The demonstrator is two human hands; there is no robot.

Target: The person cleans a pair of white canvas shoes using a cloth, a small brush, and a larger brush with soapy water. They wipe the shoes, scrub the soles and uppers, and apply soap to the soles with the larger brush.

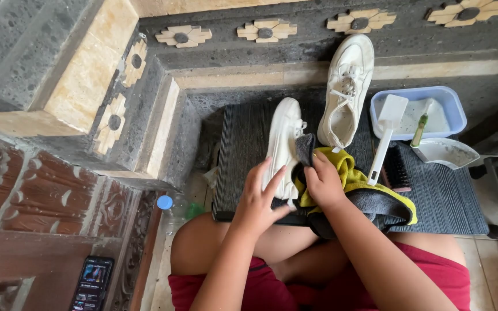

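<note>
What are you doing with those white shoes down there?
A person sits cross-legged on the floor. The left hand steadies a white shoe on a dark mat, while the right hand presses a yellow and grey cloth against it. The second white shoe leans on the stone step. A white brush rests on a blue tub.

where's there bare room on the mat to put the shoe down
The dark ribbed mat is bare along its left strip, between the stone step and the shoe under the left hand. Another bare patch lies at lower right, below the small dish. The middle is crowded: second shoe, yellow-grey cloth under the right hand, white brush, blue tub.
</note>
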